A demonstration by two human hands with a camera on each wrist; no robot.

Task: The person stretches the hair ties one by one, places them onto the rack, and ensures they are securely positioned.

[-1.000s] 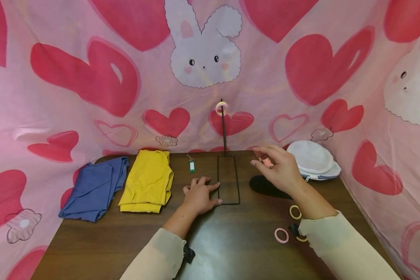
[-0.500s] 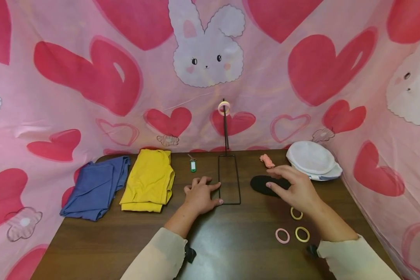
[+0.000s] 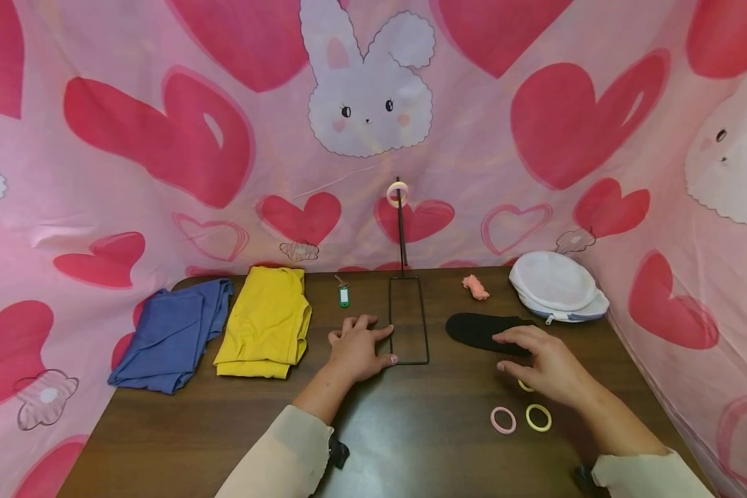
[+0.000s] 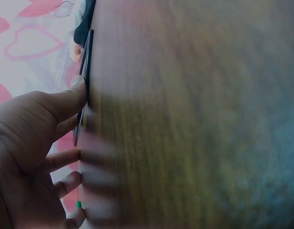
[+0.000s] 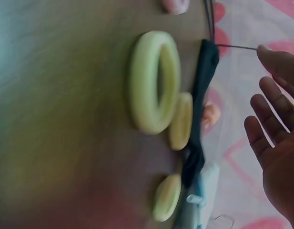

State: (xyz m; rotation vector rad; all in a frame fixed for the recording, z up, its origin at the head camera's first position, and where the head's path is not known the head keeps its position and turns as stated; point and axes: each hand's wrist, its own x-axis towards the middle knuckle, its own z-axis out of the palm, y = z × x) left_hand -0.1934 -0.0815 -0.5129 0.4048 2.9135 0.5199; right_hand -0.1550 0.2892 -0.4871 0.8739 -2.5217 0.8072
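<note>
Sleeves: cream cuffs (image 3: 292, 449) on both forearms, nearest the viewer.
Loose rings: a round pink ring (image 3: 493, 418) and a round yellow ring (image 3: 528, 415) lie side by side toward the tabletop's right edge; a second yellow ring (image 3: 524, 386) sits just beyond, partly hidden, and the right wrist view shows a third yellow ring (image 5: 167, 199).
Right hand (image 3: 548, 363): above the tabletop by those rings — fingers loosely extended, thumb apart, nothing held.
Left hand (image 3: 357, 353): fingers spread, thumb and forefinger touching the wire at the base's near left corner and left side, without closing around it.
Black wire stand (image 3: 401, 238): rectangular base flat on the tabletop (image 3: 411, 443), upright post by the far edge.
Long flat black item (image 3: 479, 330): between stand and right hand.
Folded cloths: blue (image 3: 168, 339) at the far left corner, yellow (image 3: 264, 321) beside it.
Far edge: green-and-white key tag (image 3: 344, 296) left of the stand, coral yarn-like bundle (image 3: 475, 287) to its right, white zipped pouch (image 3: 554, 280) at the far right corner.
Hung ring: pink-and-yellow (image 3: 389, 196), high on the post — one or several, cannot tell.
Backdrop: pink fabric (image 3: 473, 152) with hearts and rabbits.
</note>
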